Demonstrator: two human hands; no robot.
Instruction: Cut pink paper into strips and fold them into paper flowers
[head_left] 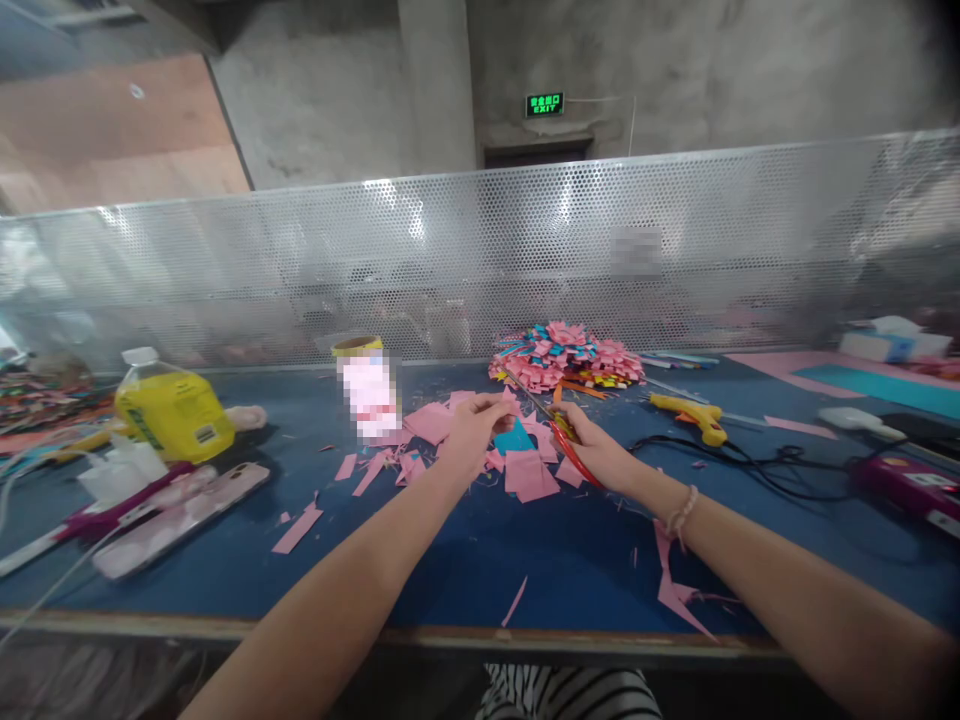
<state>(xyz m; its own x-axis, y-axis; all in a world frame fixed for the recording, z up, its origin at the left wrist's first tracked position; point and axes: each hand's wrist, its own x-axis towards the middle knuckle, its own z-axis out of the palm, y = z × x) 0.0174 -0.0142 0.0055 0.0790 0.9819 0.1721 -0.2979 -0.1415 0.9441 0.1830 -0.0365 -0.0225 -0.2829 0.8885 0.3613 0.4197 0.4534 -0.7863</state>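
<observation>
Some half-hidden pink paper [511, 399] tight between left fingers [491, 403]; half-covered red-handled scissors [574, 460] snug in right fingers [579, 421].

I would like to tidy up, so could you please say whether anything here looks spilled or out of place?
Nothing looks spilled: the bottle of yellow liquid stands upright. A jagged pink paper offcut looks out of place, lying near the front edge of the blue tabletop, apart from the neater pink paper pieces.

Red-handled scissors [566, 448] near pink paper [512, 399]
</observation>
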